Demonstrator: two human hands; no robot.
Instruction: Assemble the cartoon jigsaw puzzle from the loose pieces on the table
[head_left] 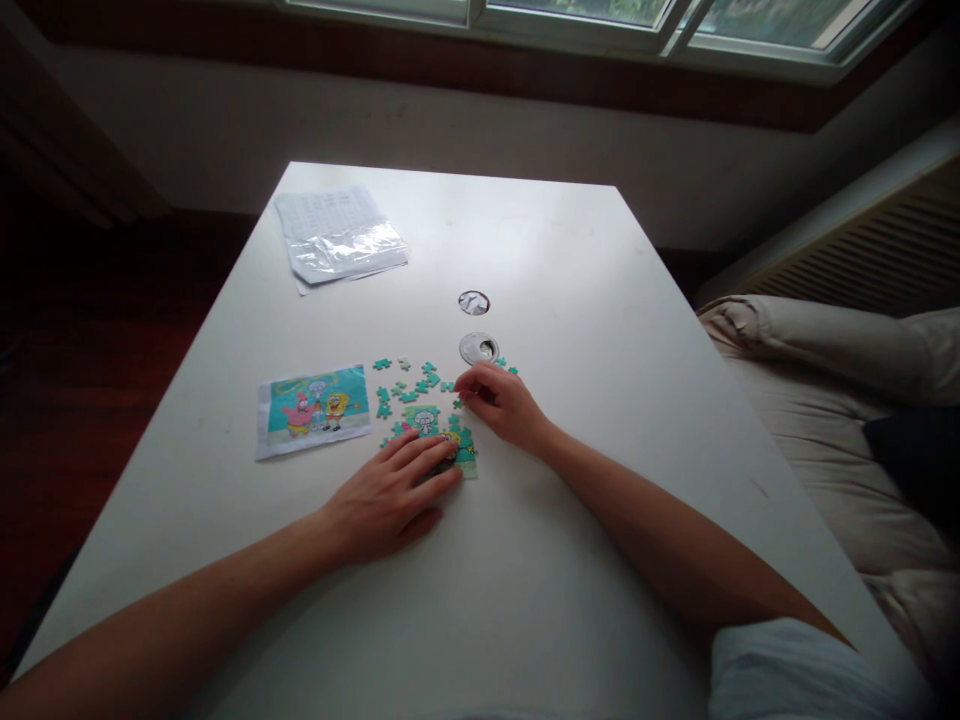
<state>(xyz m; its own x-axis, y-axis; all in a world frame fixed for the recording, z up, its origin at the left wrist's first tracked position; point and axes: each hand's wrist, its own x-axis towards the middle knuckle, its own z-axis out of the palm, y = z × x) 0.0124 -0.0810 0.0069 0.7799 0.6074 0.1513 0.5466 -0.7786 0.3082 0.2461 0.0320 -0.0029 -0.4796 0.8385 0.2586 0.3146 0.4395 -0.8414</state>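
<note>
A partly joined jigsaw puzzle (466, 462) with cartoon figures lies on the white table. My left hand (397, 490) rests flat over its lower left part, fingers stretched out, hiding much of it. Just beyond the puzzle's upper right, my right hand (501, 402) has its thumb and fingers pinched together at the loose pieces; whatever is between the fingertips is too small to make out. Several loose teal puzzle pieces (421, 386) are scattered above the joined part, and a few show behind my right hand. To the left lies a picture sheet (315, 410) with the same cartoon figures.
Papers (330, 225) with a clear plastic bag (349, 250) lie at the table's (555, 260) back left. A round hole (474, 302) and a round grommet cover (478, 348) sit near the middle. A beige cushioned seat (810, 400) stands along the right side, and a window is behind.
</note>
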